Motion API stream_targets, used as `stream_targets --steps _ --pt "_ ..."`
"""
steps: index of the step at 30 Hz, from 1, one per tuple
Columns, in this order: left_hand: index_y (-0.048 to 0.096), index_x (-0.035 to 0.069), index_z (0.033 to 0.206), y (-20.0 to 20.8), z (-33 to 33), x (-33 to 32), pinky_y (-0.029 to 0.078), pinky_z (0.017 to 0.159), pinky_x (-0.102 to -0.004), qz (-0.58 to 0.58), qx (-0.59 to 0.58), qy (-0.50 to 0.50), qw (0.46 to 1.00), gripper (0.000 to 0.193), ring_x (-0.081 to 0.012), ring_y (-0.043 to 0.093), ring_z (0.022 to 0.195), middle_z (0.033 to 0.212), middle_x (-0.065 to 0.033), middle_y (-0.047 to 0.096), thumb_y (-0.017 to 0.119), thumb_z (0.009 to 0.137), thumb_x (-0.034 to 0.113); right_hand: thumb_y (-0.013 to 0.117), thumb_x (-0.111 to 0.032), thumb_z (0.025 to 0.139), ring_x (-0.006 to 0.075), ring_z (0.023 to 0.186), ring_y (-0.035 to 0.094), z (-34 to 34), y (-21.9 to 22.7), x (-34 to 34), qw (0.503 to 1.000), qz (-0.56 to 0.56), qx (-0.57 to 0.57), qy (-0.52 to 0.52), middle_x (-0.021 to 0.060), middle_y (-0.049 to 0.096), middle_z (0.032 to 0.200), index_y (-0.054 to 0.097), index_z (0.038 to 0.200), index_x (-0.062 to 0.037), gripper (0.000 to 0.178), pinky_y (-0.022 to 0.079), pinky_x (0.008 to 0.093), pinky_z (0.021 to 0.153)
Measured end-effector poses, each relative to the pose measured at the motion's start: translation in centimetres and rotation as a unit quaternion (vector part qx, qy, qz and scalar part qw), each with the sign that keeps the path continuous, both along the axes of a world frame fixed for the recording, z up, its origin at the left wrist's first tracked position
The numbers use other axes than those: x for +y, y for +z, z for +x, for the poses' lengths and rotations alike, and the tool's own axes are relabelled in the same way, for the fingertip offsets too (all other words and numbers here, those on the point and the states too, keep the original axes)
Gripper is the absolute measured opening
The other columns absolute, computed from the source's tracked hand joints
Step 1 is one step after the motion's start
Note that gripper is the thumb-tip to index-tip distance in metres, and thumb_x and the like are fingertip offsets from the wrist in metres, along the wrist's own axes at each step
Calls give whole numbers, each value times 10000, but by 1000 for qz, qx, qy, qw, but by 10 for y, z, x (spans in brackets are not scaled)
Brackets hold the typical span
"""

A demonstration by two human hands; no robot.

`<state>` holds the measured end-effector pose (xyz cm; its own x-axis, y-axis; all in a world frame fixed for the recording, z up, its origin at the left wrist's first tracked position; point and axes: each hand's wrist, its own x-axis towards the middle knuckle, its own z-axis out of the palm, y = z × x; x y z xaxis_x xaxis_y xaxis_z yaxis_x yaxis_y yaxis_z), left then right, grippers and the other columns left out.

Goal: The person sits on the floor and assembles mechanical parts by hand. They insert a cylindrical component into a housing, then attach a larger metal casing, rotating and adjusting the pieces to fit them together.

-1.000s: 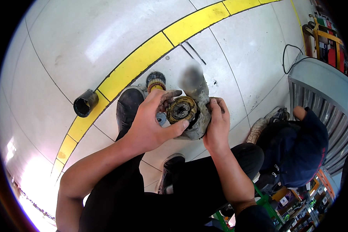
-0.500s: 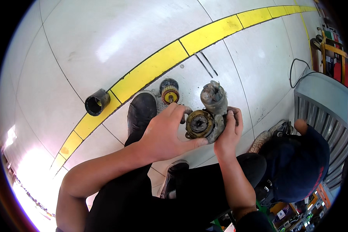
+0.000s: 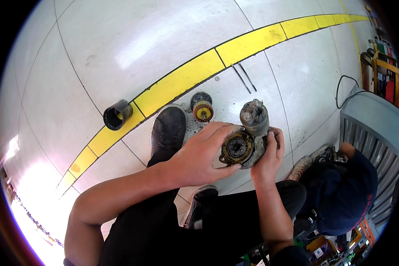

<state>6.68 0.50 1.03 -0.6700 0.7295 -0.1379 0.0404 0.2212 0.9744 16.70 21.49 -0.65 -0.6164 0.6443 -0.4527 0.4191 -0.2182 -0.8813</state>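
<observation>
Between my hands is a grimy starter motor housing [image 3: 258,148] with a grey cylindrical solenoid [image 3: 254,117] on its far side. Its open end faces up and shows a toothed gear ring [image 3: 237,147] with smaller dark gears inside. My left hand [image 3: 205,150] grips the ring's left edge, thumb on the near side and fingers curled over the far side. Wrapped round the right side of the housing is my right hand [image 3: 268,155]; the housing hides part of its fingers. A copper-wound armature [image 3: 202,107] stands on the floor just beyond my left hand.
A dark hollow cylinder [image 3: 118,115] lies on the yellow floor line [image 3: 181,80] at left. Two long thin bolts [image 3: 244,79] lie beyond the housing. At right, a person in dark clothing [image 3: 341,190] crouches by a grey slatted metal bench [image 3: 372,119] with a black cable [image 3: 339,91].
The view has shifted slightly, so floor things appear a little lower and to the right. My left fingers have closed in on the gear ring's far edge; both hands still hold the housing.
</observation>
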Motion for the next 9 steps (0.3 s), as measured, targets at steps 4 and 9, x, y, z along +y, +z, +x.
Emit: stream_targets --steps 4,9 --pt "541 2 1442 1 0 0 553 1008 -402 2 0 26 1000 809 -347 651 1161 1317 -195 599 947 798 278 464 -146 1146 113 946 631 -3 0 0 1000 -4 0 16 62 666 1036 605 1111 -12 198 539 291 862" --pt "546 14 1434 11 -6 -1 558 1000 -396 -15 -10 42 999 802 -328 655 1161 1317 -190 595 950 791 272 474 -158 1153 103 958 607 -11 6 -2 999 -13 16 32 56 658 1033 610 1142 -7 203 520 297 883"
